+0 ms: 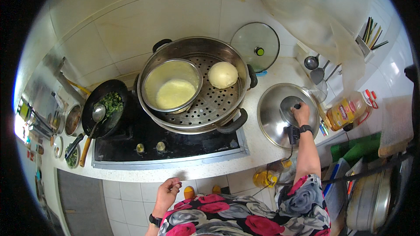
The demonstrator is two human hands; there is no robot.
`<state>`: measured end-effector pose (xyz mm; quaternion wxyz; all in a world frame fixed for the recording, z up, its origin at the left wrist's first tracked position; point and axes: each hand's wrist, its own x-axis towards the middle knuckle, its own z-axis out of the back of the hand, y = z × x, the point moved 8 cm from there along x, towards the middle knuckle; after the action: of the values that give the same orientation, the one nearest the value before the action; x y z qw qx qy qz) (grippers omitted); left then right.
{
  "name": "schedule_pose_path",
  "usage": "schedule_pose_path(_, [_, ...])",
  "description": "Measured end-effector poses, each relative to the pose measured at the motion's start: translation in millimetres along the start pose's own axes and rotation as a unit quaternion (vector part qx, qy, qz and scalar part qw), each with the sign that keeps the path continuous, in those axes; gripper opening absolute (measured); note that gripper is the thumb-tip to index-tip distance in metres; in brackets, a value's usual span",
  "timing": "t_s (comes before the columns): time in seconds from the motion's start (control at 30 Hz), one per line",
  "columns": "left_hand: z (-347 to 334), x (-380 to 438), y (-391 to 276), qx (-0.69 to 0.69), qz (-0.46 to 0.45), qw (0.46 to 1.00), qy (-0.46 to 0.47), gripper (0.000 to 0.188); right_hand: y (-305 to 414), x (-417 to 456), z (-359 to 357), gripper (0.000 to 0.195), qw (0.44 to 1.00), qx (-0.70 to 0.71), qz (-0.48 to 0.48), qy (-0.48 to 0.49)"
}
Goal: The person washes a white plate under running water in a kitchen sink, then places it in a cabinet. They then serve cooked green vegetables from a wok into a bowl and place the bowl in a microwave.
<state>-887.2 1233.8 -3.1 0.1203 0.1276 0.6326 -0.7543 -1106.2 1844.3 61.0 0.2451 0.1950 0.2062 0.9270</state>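
Observation:
My right hand (301,113) grips the black knob of a domed steel lid (273,131) lying on the counter right of the stove. My left hand (169,190) hangs in front of the counter edge, fingers curled loosely, with nothing visible in it. On the stove stands a large steel steamer pot (213,123), uncovered, its perforated tray showing. Inside it, a steel bowl (151,100) holds a pale yellow food, and a round pale dough-like ball (223,75) sits on the tray to its right. Whether the lid touches the counter all round cannot be told.
A wok (113,127) with chopped greens and a ladle (98,112) is at the left. A glass lid (246,44) leans on the wall. An oil bottle (344,111) stands right of the steel lid, below hanging utensils. Near the wok sits a dish of greens (73,159).

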Motion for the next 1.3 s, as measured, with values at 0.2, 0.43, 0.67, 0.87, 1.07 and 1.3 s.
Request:
schedule_pose_path(0.2, [-2.3, 2.3, -0.3, -0.007, 0.000, 1.000, 0.009, 0.020, 109.4, -6.5, 65.5, 0.052, 0.988, -0.070, 0.129, -0.045])
schedule_pose_path(0.43, [1.8, 13.2, 4.5, 0.014, -0.056, 0.998, 0.028, 0.020, 321.9, -58.0, 92.1, 0.051, 0.911, 0.098, 0.377, 0.136])
schedule_pose_path(0.67, [33.2, 1.0, 2.5, 0.032, -0.064, 0.997, -0.028, 0.020, 407.9, -97.0, 44.5, 0.052, 0.818, 0.007, 0.506, 0.273])
schedule_pose_path(0.87, [48.0, -13.1, 0.1, 0.040, -0.069, 0.995, -0.056, 0.023, 414.7, -96.0, -26.6, 0.085, 0.781, -0.178, 0.505, 0.321])
schedule_pose_path(1.07, [59.9, -23.0, 16.9, 0.005, -0.057, 0.995, -0.088, 0.025, 423.6, -89.1, -68.8, 0.103, 0.712, -0.345, 0.498, 0.354])
schedule_pose_path(1.3, [63.9, -20.5, 17.8, 0.049, -0.062, 0.992, -0.094, 0.026, 413.4, -64.1, -72.3, 0.107, 0.731, -0.367, 0.477, 0.322])
